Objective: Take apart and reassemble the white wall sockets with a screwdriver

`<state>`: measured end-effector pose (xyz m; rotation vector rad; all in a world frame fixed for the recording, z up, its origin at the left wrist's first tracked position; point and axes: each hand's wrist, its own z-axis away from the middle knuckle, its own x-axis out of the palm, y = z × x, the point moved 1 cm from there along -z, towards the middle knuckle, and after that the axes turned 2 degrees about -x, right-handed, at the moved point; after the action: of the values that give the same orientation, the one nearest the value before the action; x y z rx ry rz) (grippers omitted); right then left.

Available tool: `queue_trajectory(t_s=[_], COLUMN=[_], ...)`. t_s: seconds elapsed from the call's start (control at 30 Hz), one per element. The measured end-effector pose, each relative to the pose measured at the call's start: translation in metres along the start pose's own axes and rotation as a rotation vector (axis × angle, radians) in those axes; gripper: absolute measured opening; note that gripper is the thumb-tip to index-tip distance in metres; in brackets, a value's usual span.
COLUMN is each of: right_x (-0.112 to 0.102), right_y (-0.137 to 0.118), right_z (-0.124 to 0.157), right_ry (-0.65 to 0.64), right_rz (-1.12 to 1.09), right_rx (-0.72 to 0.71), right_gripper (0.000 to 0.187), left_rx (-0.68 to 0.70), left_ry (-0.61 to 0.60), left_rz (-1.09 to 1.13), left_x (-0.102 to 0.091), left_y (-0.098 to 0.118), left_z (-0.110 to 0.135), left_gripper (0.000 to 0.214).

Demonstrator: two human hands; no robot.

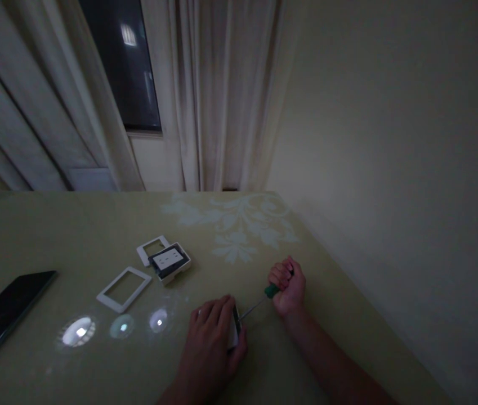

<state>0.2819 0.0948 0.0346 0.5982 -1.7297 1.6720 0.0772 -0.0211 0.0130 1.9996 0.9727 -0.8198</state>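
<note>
My left hand [211, 337] is wrapped over a wall socket unit [233, 332] on the table, its fingers on the far side and its thumb along the near edge. Most of the unit lies hidden beneath the palm; a white face and a dark edge show. In a fist, my right hand [290, 288] grips a screwdriver [271, 291] by its green handle. The thin metal shaft slants down to the left, and its tip meets the dark edge of the unit.
Further back lies another wall socket [169, 259] in a white box, overlapping a white frame [142, 254]. A second white frame [110, 304] rests nearer. At far left is a dark tablet-like slab [6, 315]. The table [95, 225] meets a wall [391, 169] on the right.
</note>
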Motion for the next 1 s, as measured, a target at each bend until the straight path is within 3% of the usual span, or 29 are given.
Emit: queue_trajectory(t_s=[0.17,0.33,0.5,0.63,0.8,1.0], right_x=[-0.005,0.004,0.01,0.005,0.004,0.0], right_y=[0.013,0.007,-0.005,-0.006,0.007,0.001], right_z=[0.001,0.018,0.024,0.014,0.012,0.011], right_ry=[0.118,0.236,0.287,0.218,0.025,0.046], right_rz=[0.089,0.211,0.548,0.853,1.164,1.33], right_rx=[-0.074,-0.22,-0.442,-0.532,-0.483,-0.49], right_gripper=[0.06,0.051,0.049,0.051,0.052,0.054], left_rx=[0.026,0.051,0.055,0.064,0.09,0.086], left_ry=[0.02,0.067,0.069,0.056,0.027,0.039], left_rz=[0.004,-0.02,-0.016,-0.02,-0.011,0.056], left_x=[-0.001,-0.001,-0.003,-0.006,-0.009,-0.012], left_y=[-0.002,-0.003,-0.003,-0.002,-0.002,-0.005], left_z=[0.001,0.001,0.001,0.0,-0.001,0.002], left_gripper=[0.042,0.041,0.04,0.039,0.039,0.038])
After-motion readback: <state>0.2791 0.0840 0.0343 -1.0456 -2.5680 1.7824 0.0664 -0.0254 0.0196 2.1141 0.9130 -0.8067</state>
